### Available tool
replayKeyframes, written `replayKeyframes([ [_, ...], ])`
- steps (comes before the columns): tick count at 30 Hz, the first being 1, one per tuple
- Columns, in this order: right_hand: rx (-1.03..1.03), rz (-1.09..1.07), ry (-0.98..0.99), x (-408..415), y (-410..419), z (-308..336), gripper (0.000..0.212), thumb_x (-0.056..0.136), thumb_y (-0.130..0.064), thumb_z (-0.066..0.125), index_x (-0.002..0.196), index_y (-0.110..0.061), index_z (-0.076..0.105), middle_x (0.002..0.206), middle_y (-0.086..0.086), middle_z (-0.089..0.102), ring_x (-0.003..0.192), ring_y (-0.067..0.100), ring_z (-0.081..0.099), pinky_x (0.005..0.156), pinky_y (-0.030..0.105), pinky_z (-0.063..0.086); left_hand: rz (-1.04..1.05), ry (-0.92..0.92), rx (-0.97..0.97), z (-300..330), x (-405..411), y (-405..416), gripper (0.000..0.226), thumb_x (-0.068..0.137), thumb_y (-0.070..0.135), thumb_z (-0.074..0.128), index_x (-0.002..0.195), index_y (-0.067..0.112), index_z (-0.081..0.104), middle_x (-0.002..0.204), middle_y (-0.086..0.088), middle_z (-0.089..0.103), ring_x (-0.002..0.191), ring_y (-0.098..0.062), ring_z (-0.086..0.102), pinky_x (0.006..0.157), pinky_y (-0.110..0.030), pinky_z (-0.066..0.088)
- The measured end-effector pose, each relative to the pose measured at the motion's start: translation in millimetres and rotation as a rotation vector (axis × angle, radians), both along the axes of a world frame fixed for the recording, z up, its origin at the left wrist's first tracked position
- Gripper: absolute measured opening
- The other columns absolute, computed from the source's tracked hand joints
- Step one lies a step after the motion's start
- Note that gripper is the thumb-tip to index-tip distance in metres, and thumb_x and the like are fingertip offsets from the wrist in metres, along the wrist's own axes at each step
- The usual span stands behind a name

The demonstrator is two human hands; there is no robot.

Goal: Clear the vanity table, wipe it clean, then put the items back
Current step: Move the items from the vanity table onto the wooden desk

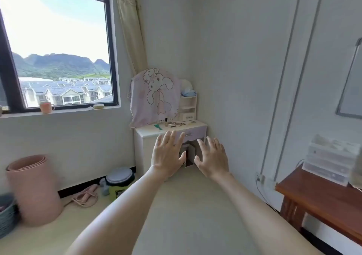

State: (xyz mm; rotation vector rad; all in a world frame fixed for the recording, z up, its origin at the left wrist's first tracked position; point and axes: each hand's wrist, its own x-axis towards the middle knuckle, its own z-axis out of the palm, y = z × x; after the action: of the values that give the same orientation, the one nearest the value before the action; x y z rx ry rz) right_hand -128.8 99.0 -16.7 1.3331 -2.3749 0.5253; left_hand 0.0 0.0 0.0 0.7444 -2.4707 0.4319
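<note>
A small white vanity table [148, 132] with a lilac drawer front stands in the far corner. On its top lie a green comb [158, 127], a small bottle [166, 121] and several slim cosmetic items [177, 124]. A pink cartoon cloth [155, 95] hangs over the mirror behind them. A little shelf unit [188, 107] with small drawers sits at the top's right end. My left hand [168, 153] and my right hand [212, 157] are stretched out in front of me with spread fingers, holding nothing, well short of the table.
A rolled pink mat [34, 188] and a grey basket [6, 215] stand at the left. A lidded bin [119, 181] and a pink cord [86, 196] lie by the wall under the window. A brown desk [321, 198] with a clear drawer box [329, 159] is at the right.
</note>
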Motion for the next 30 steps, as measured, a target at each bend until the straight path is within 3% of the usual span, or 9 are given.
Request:
replayKeyframes([
  [17,0.091,-0.053,0.006,-224,-227,-52,0.059,0.089,-0.037,0.044,0.144,-0.022,0.028,0.151,0.013,0.023,0.139,0.03,0.016,0.113,0.045,0.013,-0.008,-0.018,0.066,-51,-235,-228,0.066,0.093,0.047,0.034,0.148,0.017,0.015,0.15,-0.009,0.024,0.137,-0.026,0.019,0.114,-0.042,0.015],
  [30,0.136,-0.01,0.024,-457,-390,-92,0.055,0.089,-0.035,0.045,0.14,-0.018,0.034,0.148,0.015,0.03,0.136,0.032,0.022,0.111,0.044,0.018,0.03,-0.054,0.114,-93,-451,-398,0.064,0.091,0.045,0.04,0.144,0.013,0.026,0.143,-0.012,0.034,0.132,-0.029,0.029,0.11,-0.044,0.022],
])
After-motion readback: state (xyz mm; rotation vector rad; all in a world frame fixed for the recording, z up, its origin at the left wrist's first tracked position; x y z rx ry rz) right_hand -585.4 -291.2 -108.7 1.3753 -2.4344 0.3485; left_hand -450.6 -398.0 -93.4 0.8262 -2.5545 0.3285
